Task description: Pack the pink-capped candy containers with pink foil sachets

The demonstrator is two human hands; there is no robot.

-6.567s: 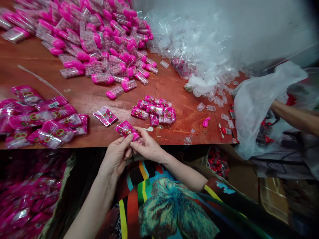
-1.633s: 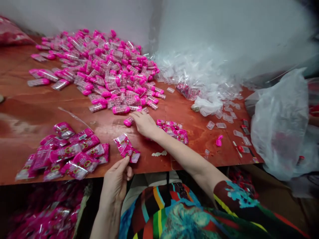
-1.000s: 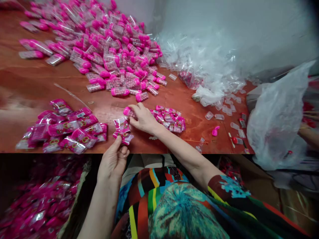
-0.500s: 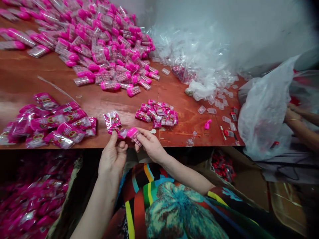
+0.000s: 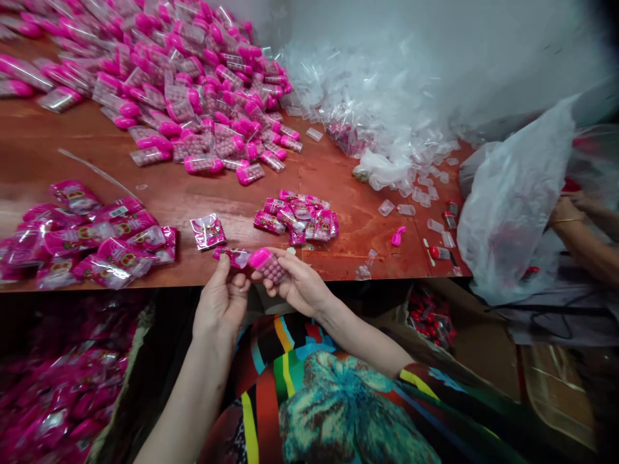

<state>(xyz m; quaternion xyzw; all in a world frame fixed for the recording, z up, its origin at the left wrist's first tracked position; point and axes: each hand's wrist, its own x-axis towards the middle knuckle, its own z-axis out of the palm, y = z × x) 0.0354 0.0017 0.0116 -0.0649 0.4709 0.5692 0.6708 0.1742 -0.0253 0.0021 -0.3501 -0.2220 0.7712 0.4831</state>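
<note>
My left hand (image 5: 223,298) pinches a pink printed wrapper sleeve (image 5: 236,258) between thumb and fingers, just over the table's front edge. In my right hand (image 5: 300,280) is a clear candy container (image 5: 271,265) with a bright pink cap and small pink balls inside. Its capped end points left, close to the sleeve's right end; whether they touch I cannot tell. Behind my left hand a flat stack of printed sleeves (image 5: 207,231) lies on the table. Just beyond my right hand sits a small group of wrapped containers (image 5: 302,218).
Pink-capped containers (image 5: 203,109) are heaped at the back left. Wrapped ones (image 5: 106,241) lie at the left edge, above a full box (image 5: 62,386). Clear plastic pieces (image 5: 367,96) are piled at the back. At right another person's hand (image 5: 565,209) is by a white bag (image 5: 512,206).
My right hand has turned the container so more of its balls show. My left hand keeps the sleeve, now apart from the stack. The view has shifted slightly right.
</note>
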